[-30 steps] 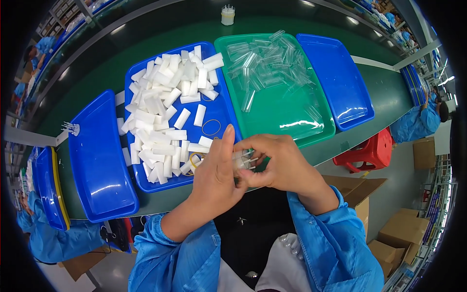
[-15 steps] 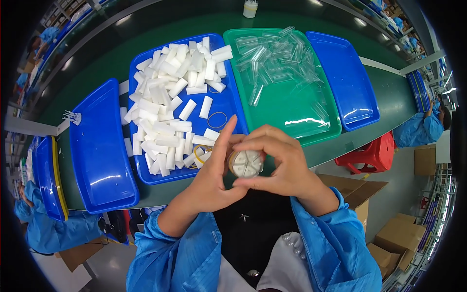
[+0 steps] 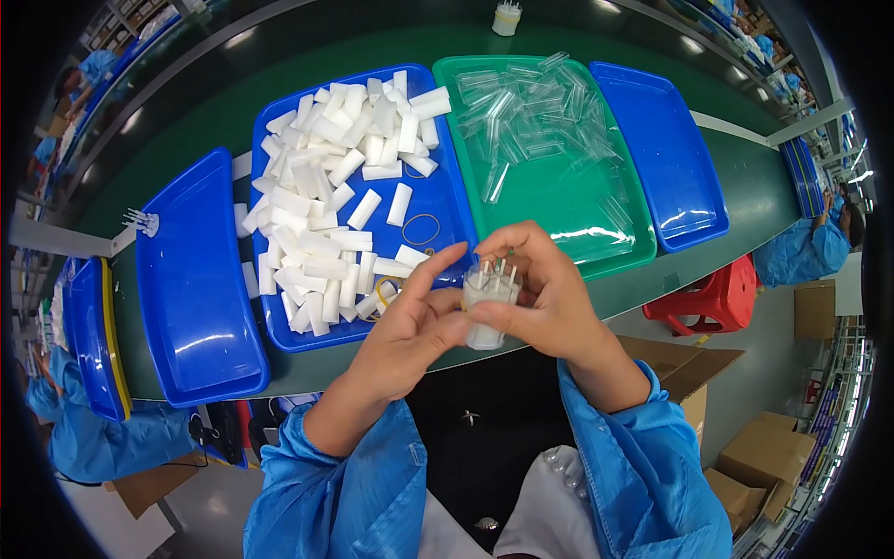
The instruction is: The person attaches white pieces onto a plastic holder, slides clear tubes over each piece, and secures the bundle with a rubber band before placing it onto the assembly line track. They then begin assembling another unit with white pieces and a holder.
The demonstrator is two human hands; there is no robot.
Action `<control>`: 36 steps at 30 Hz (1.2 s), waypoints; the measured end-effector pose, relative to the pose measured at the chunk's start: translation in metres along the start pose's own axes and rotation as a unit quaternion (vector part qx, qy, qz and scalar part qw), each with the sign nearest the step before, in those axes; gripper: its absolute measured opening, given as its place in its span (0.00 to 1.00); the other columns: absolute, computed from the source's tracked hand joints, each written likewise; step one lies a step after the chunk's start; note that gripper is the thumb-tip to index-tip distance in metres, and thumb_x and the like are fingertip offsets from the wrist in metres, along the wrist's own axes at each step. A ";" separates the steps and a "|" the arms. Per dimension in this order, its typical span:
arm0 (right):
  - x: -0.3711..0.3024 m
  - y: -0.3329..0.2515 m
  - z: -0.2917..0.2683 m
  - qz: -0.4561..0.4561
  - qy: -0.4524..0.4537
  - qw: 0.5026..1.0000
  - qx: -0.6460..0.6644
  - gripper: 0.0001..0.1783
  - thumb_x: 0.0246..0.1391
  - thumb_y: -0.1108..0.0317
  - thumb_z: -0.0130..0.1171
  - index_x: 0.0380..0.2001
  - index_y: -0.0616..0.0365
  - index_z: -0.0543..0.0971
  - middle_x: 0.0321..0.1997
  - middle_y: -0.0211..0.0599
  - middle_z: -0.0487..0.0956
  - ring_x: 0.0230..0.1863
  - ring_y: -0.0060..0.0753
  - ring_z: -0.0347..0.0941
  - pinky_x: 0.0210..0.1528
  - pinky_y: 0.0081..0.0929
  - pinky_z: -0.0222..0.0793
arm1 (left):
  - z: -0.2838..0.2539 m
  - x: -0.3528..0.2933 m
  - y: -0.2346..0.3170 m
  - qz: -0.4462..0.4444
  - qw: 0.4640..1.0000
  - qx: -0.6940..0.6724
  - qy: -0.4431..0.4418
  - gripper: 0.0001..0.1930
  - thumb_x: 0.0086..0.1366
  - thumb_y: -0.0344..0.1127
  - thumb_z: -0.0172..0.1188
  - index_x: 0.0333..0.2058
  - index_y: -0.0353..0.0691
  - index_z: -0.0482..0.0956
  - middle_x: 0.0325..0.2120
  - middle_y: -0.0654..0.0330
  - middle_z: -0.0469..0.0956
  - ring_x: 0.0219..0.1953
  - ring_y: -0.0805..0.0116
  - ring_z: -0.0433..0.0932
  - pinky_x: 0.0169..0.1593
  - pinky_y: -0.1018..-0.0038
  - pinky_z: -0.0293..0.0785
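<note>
- Looking at the bench [image 3: 759, 186], what's laid out?
- Trays in a row: left blue tray [image 3: 200, 298], block tray [image 3: 442, 191], green tray [image 3: 549, 210], right blue tray [image 3: 666, 158]. Big pile of white blocks [image 3: 321, 186] in the block tray, heap of clear tubes [image 3: 531, 121] in the green one.
- Hands?
- Right hand [image 3: 559, 312] pinches a pinned cylinder [image 3: 490, 289], thumb in front, fingers behind. Left hand [image 3: 396, 340] is alongside, index spread out, thumb by the cylinder's left side. Can't tell if it's gripping too.
- Where's the piece exactly?
- In the air between the hands, at the near edge of the bench, pins up.
- Progress?
- My read: body's together, pins in place. A similar pinned unit [image 3: 506, 19] stands at the far side, looks done. Plenty of blocks and tubes lie loose, so most of the stock is unused.
- Smallest parts?
- Yellow bands [image 3: 379, 292], loose in the block tray. Can't tell if one's on the cylinder; fingers cover much of it.
</note>
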State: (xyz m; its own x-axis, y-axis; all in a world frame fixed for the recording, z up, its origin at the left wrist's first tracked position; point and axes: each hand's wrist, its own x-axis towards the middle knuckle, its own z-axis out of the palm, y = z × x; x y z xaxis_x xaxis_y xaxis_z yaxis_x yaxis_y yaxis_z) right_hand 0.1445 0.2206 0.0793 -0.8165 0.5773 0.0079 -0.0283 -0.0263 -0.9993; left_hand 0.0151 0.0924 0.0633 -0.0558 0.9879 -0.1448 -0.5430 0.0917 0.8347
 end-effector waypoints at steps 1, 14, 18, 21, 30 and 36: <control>0.001 0.002 -0.003 0.000 0.001 1.000 0.000 0.25 0.37 0.65 0.70 0.41 0.56 0.73 0.33 0.28 0.73 0.25 0.20 0.66 0.24 0.17 0.62 | 0.001 0.001 0.000 -0.001 1.000 0.000 -0.001 0.32 0.65 0.31 0.50 0.63 0.40 0.43 0.45 0.51 0.71 0.47 0.67 0.71 0.49 0.72 0.69; 0.004 -0.017 -0.009 -0.073 -0.100 0.964 -0.234 0.42 0.34 0.58 0.72 0.56 0.49 0.66 0.57 0.38 0.64 0.37 0.33 0.69 0.33 0.25 0.68 | -0.001 0.009 -0.003 -0.032 0.985 -0.147 0.085 0.26 0.68 0.37 0.45 0.61 0.39 0.49 0.45 0.51 0.70 0.42 0.62 0.76 0.38 0.70 0.79; 0.004 -0.018 -0.007 -0.094 -0.097 0.950 -0.283 0.36 0.34 0.64 0.71 0.52 0.49 0.70 0.55 0.38 0.67 0.43 0.34 0.70 0.36 0.25 0.69 | 0.000 0.010 -0.002 -0.034 0.986 -0.148 0.071 0.24 0.67 0.38 0.46 0.59 0.39 0.53 0.45 0.52 0.70 0.41 0.64 0.76 0.38 0.70 0.80; 0.004 -0.019 -0.005 -0.095 -0.089 0.949 -0.287 0.32 0.34 0.67 0.70 0.49 0.50 0.72 0.55 0.39 0.67 0.45 0.35 0.71 0.37 0.25 0.70 | 0.000 0.012 -0.002 -0.040 0.987 -0.140 0.069 0.23 0.67 0.38 0.46 0.58 0.39 0.53 0.45 0.52 0.70 0.40 0.65 0.77 0.37 0.71 0.79; 0.004 -0.025 -0.006 -0.081 -0.080 0.956 -0.271 0.41 0.33 0.68 0.70 0.55 0.50 0.66 0.57 0.38 0.62 0.42 0.32 0.71 0.36 0.25 0.69 | 0.001 0.011 -0.006 0.031 0.995 -0.020 0.089 0.26 0.66 0.36 0.49 0.59 0.37 0.52 0.39 0.53 0.73 0.39 0.68 0.76 0.40 0.76 0.76; 0.005 -0.015 -0.016 -0.079 -0.079 0.961 -0.255 0.44 0.31 0.69 0.71 0.57 0.50 0.64 0.57 0.37 0.61 0.39 0.30 0.72 0.34 0.24 0.68 | 0.001 0.008 0.004 0.080 0.994 0.053 0.053 0.39 0.58 0.28 0.60 0.62 0.39 0.46 0.36 0.56 0.72 0.42 0.68 0.76 0.43 0.76 0.74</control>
State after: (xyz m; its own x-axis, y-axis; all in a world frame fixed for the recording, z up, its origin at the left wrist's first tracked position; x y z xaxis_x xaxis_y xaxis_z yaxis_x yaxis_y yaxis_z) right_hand 0.1500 0.2365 0.0934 -0.9040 0.4082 0.1267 0.0932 0.4775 -0.8737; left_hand 0.0133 0.1010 0.0659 -0.2245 0.9728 -0.0568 -0.4292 -0.0464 0.9020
